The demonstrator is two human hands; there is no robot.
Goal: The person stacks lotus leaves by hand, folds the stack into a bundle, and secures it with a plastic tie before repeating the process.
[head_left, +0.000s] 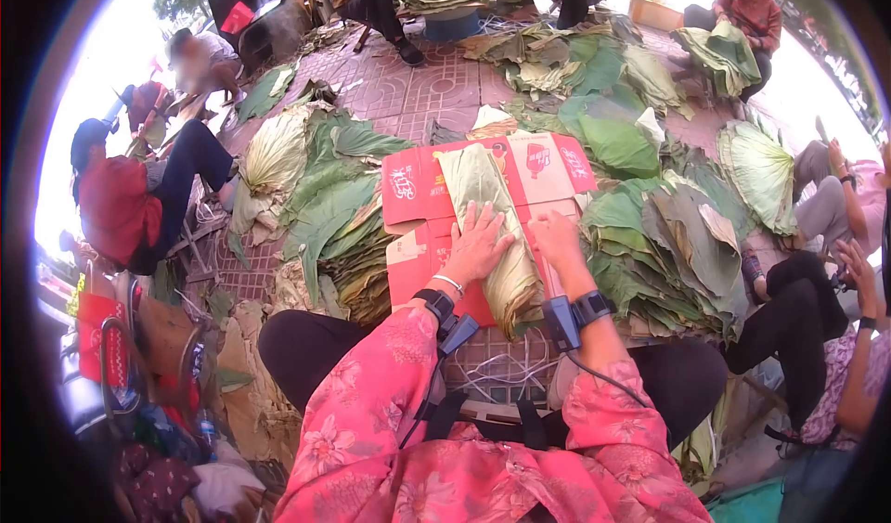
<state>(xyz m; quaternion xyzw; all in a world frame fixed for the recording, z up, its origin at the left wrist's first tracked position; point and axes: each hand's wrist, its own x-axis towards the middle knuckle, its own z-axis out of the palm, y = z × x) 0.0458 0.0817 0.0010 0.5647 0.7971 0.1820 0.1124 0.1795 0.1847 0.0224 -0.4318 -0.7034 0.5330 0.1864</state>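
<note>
A long bundle of folded dried leaves (pixel 492 231) lies lengthwise on a flattened red cardboard box (pixel 418 189) in front of me. My left hand (pixel 478 242) rests flat on the bundle's left side, fingers spread. Just right of the bundle, above the cardboard, my right hand (pixel 555 237) is closed with its fingers curled in. What it holds, if anything, is hidden. Large stacked green leaves (pixel 353 212) are left of the cardboard, and another leaf stack (pixel 659 254) is on the right. Both my wrists carry strapped devices.
White strips (pixel 506 365) lie tangled on the paving between my knees. Several people sit around, one in a red top (pixel 116 203) at left and one holding leaves (pixel 724 54) at far right. A chair with a red bag (pixel 100 333) stands at lower left.
</note>
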